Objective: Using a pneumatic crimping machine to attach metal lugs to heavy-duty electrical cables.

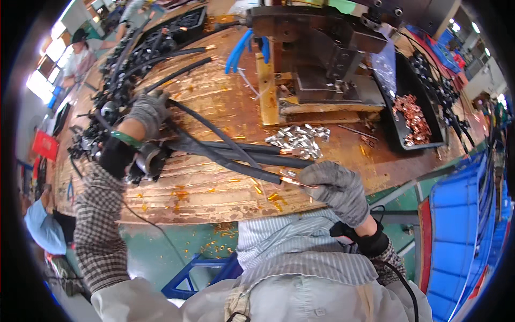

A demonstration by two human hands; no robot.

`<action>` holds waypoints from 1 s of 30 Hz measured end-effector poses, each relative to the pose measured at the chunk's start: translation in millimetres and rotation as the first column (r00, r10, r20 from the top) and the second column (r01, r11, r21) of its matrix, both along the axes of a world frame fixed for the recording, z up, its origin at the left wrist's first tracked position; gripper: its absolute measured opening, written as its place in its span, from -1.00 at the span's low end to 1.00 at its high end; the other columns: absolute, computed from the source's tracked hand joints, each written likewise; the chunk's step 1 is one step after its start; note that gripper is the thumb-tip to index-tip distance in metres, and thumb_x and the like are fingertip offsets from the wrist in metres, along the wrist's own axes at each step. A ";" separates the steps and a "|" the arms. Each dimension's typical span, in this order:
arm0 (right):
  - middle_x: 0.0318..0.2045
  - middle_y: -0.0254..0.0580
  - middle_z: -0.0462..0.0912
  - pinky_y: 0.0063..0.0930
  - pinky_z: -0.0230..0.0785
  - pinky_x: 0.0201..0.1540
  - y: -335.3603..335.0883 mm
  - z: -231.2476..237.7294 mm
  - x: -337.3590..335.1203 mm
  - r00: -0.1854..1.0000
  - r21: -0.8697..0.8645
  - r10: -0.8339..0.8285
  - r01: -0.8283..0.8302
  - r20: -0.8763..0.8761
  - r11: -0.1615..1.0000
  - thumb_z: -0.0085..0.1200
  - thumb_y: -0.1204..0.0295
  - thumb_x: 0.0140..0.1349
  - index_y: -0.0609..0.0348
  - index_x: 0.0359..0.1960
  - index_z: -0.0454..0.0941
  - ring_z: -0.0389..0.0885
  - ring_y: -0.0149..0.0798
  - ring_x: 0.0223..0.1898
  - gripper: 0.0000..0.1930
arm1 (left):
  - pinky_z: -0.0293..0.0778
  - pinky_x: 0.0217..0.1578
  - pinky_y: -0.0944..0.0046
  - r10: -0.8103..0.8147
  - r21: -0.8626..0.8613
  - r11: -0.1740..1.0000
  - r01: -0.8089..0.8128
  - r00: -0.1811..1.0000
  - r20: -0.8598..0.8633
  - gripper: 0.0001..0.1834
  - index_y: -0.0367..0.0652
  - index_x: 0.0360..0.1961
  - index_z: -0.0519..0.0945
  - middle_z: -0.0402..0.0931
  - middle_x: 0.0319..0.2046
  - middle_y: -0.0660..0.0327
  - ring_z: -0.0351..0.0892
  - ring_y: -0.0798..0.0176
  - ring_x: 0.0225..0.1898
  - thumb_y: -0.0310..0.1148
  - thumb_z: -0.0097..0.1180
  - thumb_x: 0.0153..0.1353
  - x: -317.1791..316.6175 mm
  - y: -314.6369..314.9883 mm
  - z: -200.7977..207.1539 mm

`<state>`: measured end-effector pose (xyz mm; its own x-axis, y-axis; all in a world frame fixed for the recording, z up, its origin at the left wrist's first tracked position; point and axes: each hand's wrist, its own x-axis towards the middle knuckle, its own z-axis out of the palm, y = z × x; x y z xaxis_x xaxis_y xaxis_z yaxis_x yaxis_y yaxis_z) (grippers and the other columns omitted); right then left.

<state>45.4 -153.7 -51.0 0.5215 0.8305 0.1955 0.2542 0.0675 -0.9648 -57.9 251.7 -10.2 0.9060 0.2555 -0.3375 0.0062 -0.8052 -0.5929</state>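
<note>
My right hand [335,189], in a grey knit glove, pinches the bare copper strands [294,182] at the end of a thick black cable [244,167]. My left hand [148,114], gloved the same way, is closed around black cable farther left, beside the cable pile; its fingertips are partly hidden. More black cables [268,156] lie together on the worktable [209,196], behind the cable whose strands I hold. Just beyond them is a heap of small silver metal terminals [300,140]. A grey metal cylindrical part [147,161] sits below my left wrist.
A dark metal press [322,59] stands at the back of the table. Right of it, a black tray [394,126] holds copper pieces [412,119]. A tangle of black cables [115,80] covers the left side. Blue crates [455,214] stand at the right; another person [80,59] is far left.
</note>
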 end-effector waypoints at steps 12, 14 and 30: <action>-0.32 -0.23 0.59 -0.49 0.39 -0.17 6.2 21.0 -4.0 0.910 0.047 -0.121 0.111 0.397 0.993 0.11 0.47 0.00 0.11 -0.31 0.57 0.55 -0.27 -0.27 -0.83 | 0.38 -0.12 0.04 0.394 -0.431 0.867 -0.251 0.874 0.285 -0.28 0.06 0.08 0.30 0.35 -0.03 0.00 0.41 -0.07 -0.09 -0.26 0.26 -0.22 -35.5 -12.4 41.5; -0.32 -0.24 0.58 -0.50 0.39 -0.18 5.6 18.6 -4.6 0.936 0.021 -0.148 0.149 0.318 0.989 0.11 0.48 0.00 0.11 -0.31 0.57 0.55 -0.28 -0.27 -0.83 | 0.38 -0.08 0.14 0.455 -0.446 0.848 -0.286 0.824 0.336 -0.31 -0.04 -0.02 0.39 0.42 -0.09 0.02 0.42 -0.02 -0.06 -0.19 0.33 -0.27 -37.1 -0.9 34.0; -0.32 -0.23 0.59 -0.46 0.40 -0.25 -6.1 -4.9 -2.4 0.871 0.156 -0.228 0.176 0.435 0.972 0.12 0.47 0.00 0.08 -0.30 0.55 0.55 -0.22 -0.30 -0.82 | 0.40 -0.14 0.12 0.551 -0.396 0.817 -0.420 0.770 0.320 -0.22 0.10 0.02 0.33 0.43 -0.14 0.01 0.45 -0.06 -0.16 -0.33 0.30 -0.40 -33.6 -22.1 38.0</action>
